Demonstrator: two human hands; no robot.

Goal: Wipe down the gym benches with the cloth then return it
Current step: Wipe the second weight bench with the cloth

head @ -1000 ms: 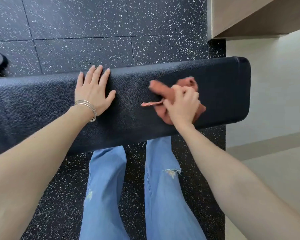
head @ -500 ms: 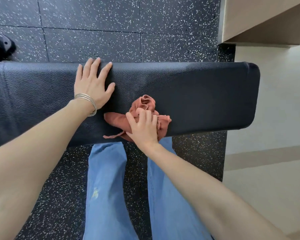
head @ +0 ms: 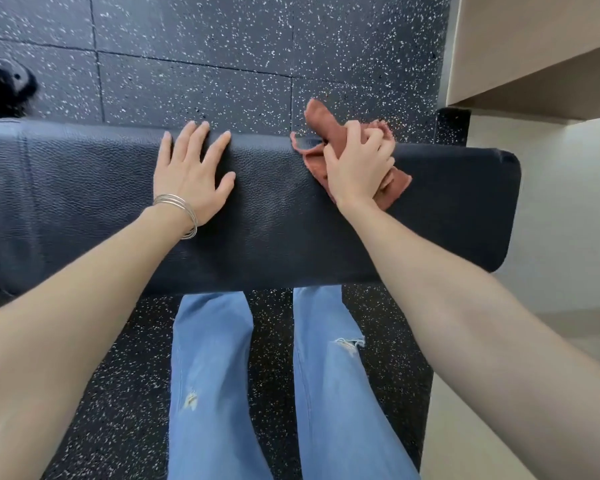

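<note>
At left, the pebbled black bench (head: 291, 209) runs out of frame. Left hand (head: 191, 174) lies flat, fingers spread; right hand (head: 357, 168) grips a crumpled rust cloth (head: 321, 124), partly hiding it

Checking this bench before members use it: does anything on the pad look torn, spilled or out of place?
Nothing stands out. The black bench pad looks intact; the right hand holds the rust cloth bunched at its far edge.

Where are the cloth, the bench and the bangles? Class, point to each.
cloth (head: 321, 121), head view, the upper tail sticking up past the bench edge.
bench (head: 447, 209), head view, bare black padding near its right end.
bangles (head: 177, 204), head view, the rings across the left wrist.
</note>
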